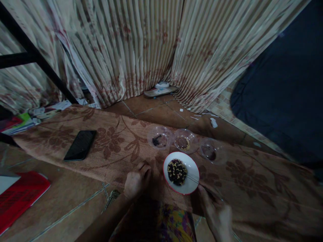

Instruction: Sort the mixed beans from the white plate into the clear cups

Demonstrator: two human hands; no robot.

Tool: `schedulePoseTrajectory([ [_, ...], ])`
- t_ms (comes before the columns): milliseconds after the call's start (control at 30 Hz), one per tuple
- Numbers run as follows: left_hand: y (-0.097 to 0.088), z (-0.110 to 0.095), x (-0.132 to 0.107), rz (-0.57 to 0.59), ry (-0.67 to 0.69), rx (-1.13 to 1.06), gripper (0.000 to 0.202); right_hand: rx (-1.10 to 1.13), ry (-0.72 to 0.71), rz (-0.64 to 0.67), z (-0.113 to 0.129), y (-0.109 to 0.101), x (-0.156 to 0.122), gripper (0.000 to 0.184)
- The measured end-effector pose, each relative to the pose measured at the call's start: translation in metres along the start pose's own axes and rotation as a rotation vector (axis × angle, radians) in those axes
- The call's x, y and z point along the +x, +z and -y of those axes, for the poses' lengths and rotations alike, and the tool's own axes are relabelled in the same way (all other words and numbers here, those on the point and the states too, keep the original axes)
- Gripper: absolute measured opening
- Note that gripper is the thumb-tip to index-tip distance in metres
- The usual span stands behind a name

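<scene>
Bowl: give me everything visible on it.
The bowl is round and shallow, glossy white with a red rim, maybe ceramic or enamel. It sits upright on the patterned brown cloth, on the person's side of three clear cups. Mixed dark and yellow grains lie inside, towards its left. A thin tool in the right hand reaches in; whether fingers touch the rim is unclear.

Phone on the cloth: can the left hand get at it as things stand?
Likely yes: only patterned cloth shows between the left hand and the phone; the bowl and clear cups sit to that hand's right.
</scene>
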State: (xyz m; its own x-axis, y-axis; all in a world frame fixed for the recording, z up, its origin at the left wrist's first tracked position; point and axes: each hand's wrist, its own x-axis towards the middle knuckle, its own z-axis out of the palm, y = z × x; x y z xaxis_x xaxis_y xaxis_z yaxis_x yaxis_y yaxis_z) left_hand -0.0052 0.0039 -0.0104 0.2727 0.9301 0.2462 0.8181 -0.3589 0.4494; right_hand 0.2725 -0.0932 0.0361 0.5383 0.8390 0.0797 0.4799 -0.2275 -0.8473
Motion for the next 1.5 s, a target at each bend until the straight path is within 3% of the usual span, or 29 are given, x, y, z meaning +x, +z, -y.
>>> schedulePoseTrajectory([
  [367,-0.006,-0.0052,-0.0001,-0.007,-0.012,-0.039,0.022,-0.036,-0.02,0.039,-0.0068,0.0025,0.0022,0.037],
  [700,0.0033,0.0026,-0.0014,-0.024,0.006,-0.025,0.019,-0.04,-0.039,0.013,-0.0073,0.0011,0.0004,0.038],
  [1133,-0.0031,-0.0021,-0.0006,0.014,-0.011,-0.034,0.022,-0.033,0.033,0.03,-0.0095,-0.0005,0.0041,0.042],
  [1500,-0.0059,-0.0059,-0.0003,0.017,-0.037,-0.022,0.022,-0.028,-0.012,0.0,-0.0075,0.0032,0.0031,0.04],
])
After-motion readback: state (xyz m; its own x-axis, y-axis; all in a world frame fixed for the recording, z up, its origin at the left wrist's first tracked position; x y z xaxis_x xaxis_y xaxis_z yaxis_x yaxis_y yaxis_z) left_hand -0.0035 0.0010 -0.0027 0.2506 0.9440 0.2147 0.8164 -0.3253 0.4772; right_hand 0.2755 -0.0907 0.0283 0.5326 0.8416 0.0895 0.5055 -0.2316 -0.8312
